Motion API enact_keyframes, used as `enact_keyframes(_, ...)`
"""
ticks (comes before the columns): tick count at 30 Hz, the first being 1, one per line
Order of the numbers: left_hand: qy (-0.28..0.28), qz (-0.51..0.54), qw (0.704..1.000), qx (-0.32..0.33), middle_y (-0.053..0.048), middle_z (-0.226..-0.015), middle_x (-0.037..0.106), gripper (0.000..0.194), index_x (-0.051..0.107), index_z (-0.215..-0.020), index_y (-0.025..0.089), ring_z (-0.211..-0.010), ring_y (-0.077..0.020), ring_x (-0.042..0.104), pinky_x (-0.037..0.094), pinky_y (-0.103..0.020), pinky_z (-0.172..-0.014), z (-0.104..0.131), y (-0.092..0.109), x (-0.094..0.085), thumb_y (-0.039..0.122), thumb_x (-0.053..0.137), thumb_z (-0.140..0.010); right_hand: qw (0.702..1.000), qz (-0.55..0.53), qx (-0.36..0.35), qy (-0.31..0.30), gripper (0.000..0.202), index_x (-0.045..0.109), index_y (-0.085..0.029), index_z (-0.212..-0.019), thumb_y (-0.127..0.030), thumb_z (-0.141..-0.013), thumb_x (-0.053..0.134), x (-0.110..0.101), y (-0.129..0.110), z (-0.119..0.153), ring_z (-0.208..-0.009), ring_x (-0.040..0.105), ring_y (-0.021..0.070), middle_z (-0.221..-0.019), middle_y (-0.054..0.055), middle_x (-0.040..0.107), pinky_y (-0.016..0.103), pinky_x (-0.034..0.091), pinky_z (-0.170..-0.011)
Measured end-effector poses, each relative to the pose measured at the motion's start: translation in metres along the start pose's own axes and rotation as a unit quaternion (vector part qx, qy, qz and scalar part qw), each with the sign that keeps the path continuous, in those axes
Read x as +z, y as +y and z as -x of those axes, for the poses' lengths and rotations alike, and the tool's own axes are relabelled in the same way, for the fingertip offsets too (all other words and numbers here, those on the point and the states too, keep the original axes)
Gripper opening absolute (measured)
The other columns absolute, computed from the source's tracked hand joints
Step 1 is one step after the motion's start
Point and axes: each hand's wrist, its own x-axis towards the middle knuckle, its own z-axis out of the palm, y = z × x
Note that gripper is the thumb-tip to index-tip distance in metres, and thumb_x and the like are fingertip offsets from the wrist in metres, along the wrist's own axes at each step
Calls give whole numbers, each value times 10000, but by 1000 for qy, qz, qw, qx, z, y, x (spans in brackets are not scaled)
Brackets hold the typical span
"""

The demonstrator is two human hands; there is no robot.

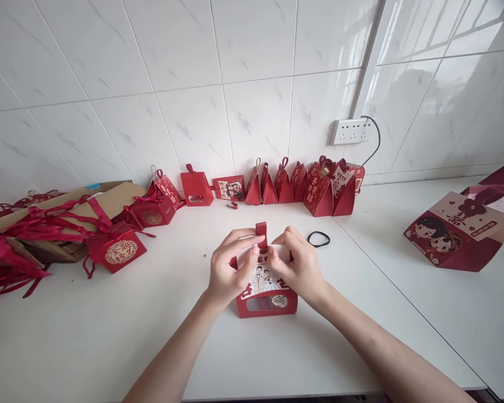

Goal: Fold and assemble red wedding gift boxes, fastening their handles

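A red gift box (246, 308) with a clear oval window and a printed couple on its white panel stands upright on the table before me. From its top sticks up a red strap loop (261, 230). My left hand (234, 263) pinches the box's upper left edge between thumb and fingers. On the upper right edge, my right hand (299, 267) grips with curled fingers and the thumb against the front. Both hands sit close on either side of the loop, and they hide the box's top corners.
Several red gift boxes (282, 187) line the tiled wall. At left, a cardboard box (113, 201) lies among red ribbons and a small red box (120, 249). A black hair tie (318, 239) is right of my hands. Farther right stands a larger gift box (457, 235). A power strip (350, 132) is on the wall.
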Motion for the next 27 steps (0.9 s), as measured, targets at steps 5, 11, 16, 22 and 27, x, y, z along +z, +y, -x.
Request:
enact_keyframes(5, -1, -9, 1000, 1, -58, -971, 715, 203, 717, -990, 198, -896, -165, 690, 585, -257, -752, 0, -1, 0, 136, 566, -870, 1000, 4, -1, -1, 208, 426, -224, -699, -205, -887, 512, 0, 0, 0, -527, 426, 127, -627, -26, 446, 264, 363, -496)
enact_keyframes(11, 0, -8, 1000, 2, -50, -975, 716, 200, 716, -991, 204, -891, -161, 691, 583, -252, -759, 0, -1, 0, 130, 588, -856, 1000, 7, -10, 3, 207, 432, -220, -711, -213, -903, 510, -1, 0, 1, -529, 420, 119, -634, -27, 444, 252, 355, -480)
enact_keyframes(16, 17, -7, 999, 26, -39, -974, 705, 234, 706, -1009, 208, -882, -151, 687, 577, -238, -754, 1, -3, 1, 103, 593, -834, 1000, -1, -19, 6, 207, 433, -220, -715, -202, -903, 517, -1, 0, 0, -541, 431, 120, -643, -25, 458, 247, 360, -481)
enact_keyframes(22, 14, -3, 999, 40, -49, -987, 697, 236, 695, -1013, 191, -894, -146, 685, 574, -228, -762, 2, -4, 0, 92, 581, -831, 1000, -10, -22, 4, 196, 441, -219, -721, -184, -892, 529, 0, 0, 0, -549, 434, 121, -647, -24, 461, 245, 364, -486)
enact_keyframes(27, 15, 3, 998, 54, -56, -970, 701, 217, 693, -1016, 190, -865, -165, 693, 588, -254, -733, 1, -4, 1, 134, 633, -815, 999, -30, -29, 4, 169, 453, -211, -734, -146, -881, 507, -2, 0, 1, -561, 437, 116, -649, -24, 455, 236, 367, -496)
